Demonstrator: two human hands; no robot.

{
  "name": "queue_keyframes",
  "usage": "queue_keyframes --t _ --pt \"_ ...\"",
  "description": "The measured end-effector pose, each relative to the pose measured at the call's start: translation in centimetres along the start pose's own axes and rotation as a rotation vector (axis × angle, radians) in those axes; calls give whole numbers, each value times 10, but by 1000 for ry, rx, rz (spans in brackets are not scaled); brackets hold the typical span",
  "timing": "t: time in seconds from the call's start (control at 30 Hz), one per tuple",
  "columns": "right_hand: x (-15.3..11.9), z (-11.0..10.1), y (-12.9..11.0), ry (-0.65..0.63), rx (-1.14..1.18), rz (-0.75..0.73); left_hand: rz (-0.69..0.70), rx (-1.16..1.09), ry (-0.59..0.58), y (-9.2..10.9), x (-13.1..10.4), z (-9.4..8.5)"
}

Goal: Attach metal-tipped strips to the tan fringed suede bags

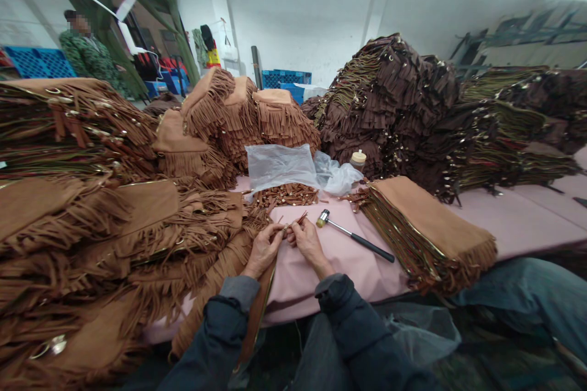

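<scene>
My left hand (265,248) and my right hand (308,245) meet over the pink cloth, both with fingers pinched closed. A thin brown leather strip (302,217) sticks up from my right fingers. Between the fingertips is a small shiny metal piece (287,227); its exact kind is too small to tell. Below my left hand, a brown fringed pouch (215,278) reaches to the table edge; whether the pinched metal is joined to it I cannot tell. Right of my hands lies a small hammer (353,235) with a black handle and a yellowish face.
Piles of brown fringed pouches (151,204) crowd the left. A neat stack (426,214) lies at the right, with dark brown heaps (380,98) behind. Beyond my hands are loose leather strips (287,195), clear plastic bags (282,166) and a lidded jar (358,160). A person (89,52) stands far left.
</scene>
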State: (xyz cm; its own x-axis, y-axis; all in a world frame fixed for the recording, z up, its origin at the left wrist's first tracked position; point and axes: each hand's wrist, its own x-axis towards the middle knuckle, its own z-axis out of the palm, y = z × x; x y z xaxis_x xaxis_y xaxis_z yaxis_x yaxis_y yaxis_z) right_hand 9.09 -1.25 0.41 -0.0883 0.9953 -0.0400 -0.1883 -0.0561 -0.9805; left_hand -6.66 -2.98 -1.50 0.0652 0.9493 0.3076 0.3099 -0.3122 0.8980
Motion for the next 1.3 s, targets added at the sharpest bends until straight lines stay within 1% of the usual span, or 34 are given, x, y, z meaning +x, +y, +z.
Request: queue_keyframes --t 0.07,0.27,0.5,0.63,0.73,0.83,0.93,1.0,1.03,1.07,1.17,1.2,1.27,1.3 --pt "1 0 2 -10 -3 2 1 4 -1 1 0 0" --pt "3 -1 5 32 -15 -19 9 6 -9 3 0 0" --pt "2 -2 3 -30 1 -13 32 115 2 -2 -1 0" --pt "-4 -2 0 -64 -15 -22 29 127 -6 -2 -1 0" --pt "-8 0 2 -68 -80 -65 52 166 -9 1 0 -1" --pt "-14 1 5 -40 -190 -194 95 241 -23 6 0 -2" --pt "-20 -4 6 -92 -284 -282 115 270 -44 9 0 -3" --pt "-23 -11 5 -147 -319 -291 115 265 -50 11 1 -3" --pt "-24 -15 5 -146 -336 -300 110 251 -53 12 1 -3" --pt "-25 -18 4 -119 -358 -317 101 224 -61 13 1 -2" --pt "-25 -26 1 32 -467 -371 80 107 -111 19 2 0" --pt "-24 -28 0 47 -507 -373 80 79 -132 21 2 2" --pt "-22 -29 -1 -6 -558 -344 86 64 -159 23 3 3" --pt "-20 -29 -1 -39 -569 -321 90 67 -151 24 3 4"
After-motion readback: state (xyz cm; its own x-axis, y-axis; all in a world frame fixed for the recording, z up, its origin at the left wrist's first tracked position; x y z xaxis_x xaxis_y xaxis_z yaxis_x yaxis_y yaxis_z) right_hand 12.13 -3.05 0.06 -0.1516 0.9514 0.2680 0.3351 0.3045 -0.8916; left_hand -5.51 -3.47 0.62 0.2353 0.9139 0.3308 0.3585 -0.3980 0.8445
